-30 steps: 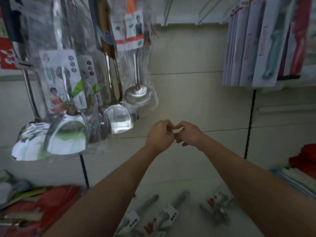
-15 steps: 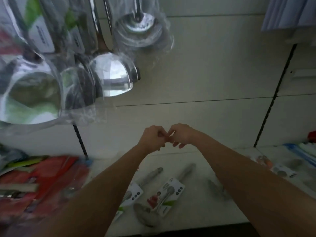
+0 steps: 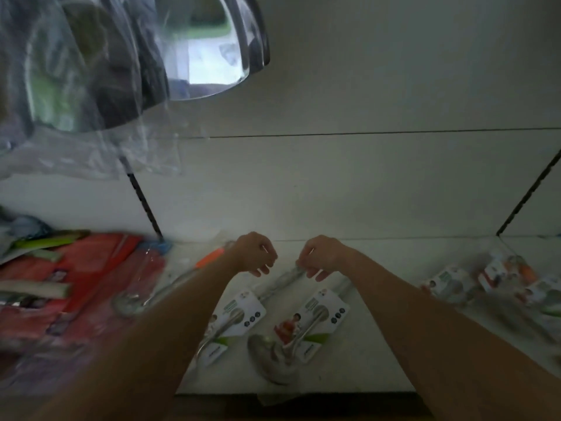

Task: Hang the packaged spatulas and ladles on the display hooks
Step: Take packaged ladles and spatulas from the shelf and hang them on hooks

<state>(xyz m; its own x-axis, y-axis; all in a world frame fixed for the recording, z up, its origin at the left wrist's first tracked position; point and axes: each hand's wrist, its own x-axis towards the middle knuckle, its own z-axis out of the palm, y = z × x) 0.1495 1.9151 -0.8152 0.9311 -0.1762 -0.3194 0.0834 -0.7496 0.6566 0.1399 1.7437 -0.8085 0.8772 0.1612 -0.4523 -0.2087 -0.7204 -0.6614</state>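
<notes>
Both hands hover apart, fingers curled: left hand (image 3: pixel 254 253) empty, right hand (image 3: pixel 324 257) over the card-backed steel ladle (image 3: pixel 306 323); grip unclear.

Silver ladle (image 3: pixel 274 358) on a white-green card (image 3: pixel 311 322), an orange-handled utensil (image 3: pixel 209 259), and blurred, seemingly red packets (image 3: pixel 82 278).

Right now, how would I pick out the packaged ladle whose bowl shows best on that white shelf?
Start at the white shelf below the hands. Two packaged utensils lie side by side at its front middle; take the right-hand ladle. Unlike its neighbour, its card shows a red picture and its shiny bowl lies fully exposed toward the shelf's front edge.
</notes>
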